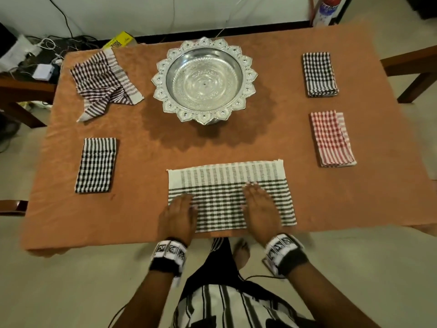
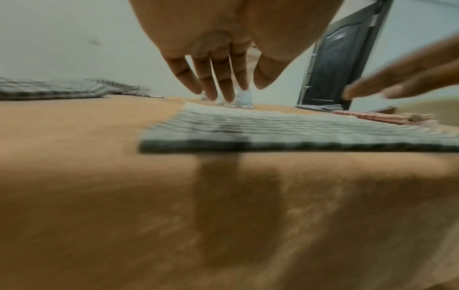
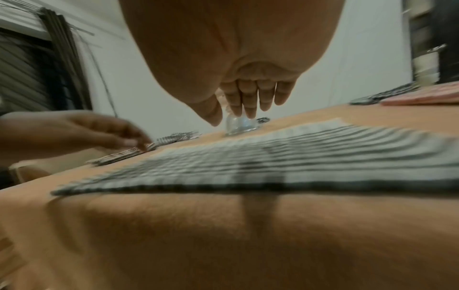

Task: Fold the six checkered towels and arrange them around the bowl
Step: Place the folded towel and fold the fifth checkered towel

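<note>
A dark green checkered towel [image 1: 227,192] lies folded into a wide band at the table's front edge. My left hand [image 1: 179,211] lies flat on its left end and my right hand [image 1: 260,204] on its middle, fingers straight, holding nothing. The ornate silver bowl [image 1: 204,79] stands at the table's centre back. A crumpled maroon checkered towel [image 1: 104,79] lies at the back left. Folded towels lie around the bowl: black check [image 1: 97,164] left, black check [image 1: 320,74] back right, red check [image 1: 332,139] right. The wrist views show the left hand's straight fingers [image 2: 218,82] and the right hand's [image 3: 250,98] over the towel [image 2: 273,127].
An orange cloth [image 1: 236,143] covers the table. Wooden chairs [image 1: 413,67] stand at the right and left sides. Cables and a white box [image 1: 42,72] sit on the floor at back left. A spray can [image 1: 327,10] stands beyond the back right corner.
</note>
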`<action>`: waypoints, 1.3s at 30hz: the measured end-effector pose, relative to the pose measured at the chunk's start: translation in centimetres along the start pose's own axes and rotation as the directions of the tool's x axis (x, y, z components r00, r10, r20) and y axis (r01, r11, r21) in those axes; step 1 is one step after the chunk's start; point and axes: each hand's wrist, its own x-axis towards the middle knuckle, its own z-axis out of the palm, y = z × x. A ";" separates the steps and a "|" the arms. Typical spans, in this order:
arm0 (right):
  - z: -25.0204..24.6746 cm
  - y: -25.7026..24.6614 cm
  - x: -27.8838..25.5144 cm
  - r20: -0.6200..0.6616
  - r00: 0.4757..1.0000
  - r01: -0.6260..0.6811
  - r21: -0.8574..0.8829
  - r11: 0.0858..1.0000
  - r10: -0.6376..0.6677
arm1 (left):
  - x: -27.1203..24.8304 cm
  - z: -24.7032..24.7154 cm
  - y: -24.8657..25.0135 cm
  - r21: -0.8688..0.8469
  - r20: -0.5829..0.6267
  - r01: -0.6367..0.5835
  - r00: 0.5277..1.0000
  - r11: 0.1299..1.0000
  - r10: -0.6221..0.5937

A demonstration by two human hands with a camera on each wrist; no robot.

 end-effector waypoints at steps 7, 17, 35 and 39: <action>5.4 -1.2 4.1 0.277 0.961 0.020 0.009 1.000 -0.021 | 4.2 4.9 3.8 0.091 0.201 -0.092 0.977 0.992 0.072; 2.5 7.4 2.2 0.178 0.956 -0.229 -0.054 0.972 0.235 | 3.4 1.3 -3.6 0.171 0.091 0.086 0.990 0.982 -0.103; 0.1 9.2 -2.7 0.201 0.756 -0.655 0.237 0.718 0.623 | 2.8 4.1 5.0 0.092 0.156 -0.140 0.980 0.986 0.125; -0.8 9.1 -1.7 0.405 0.596 -0.734 0.625 0.266 0.693 | 4.1 5.8 7.4 0.120 0.218 -0.150 0.968 0.981 0.121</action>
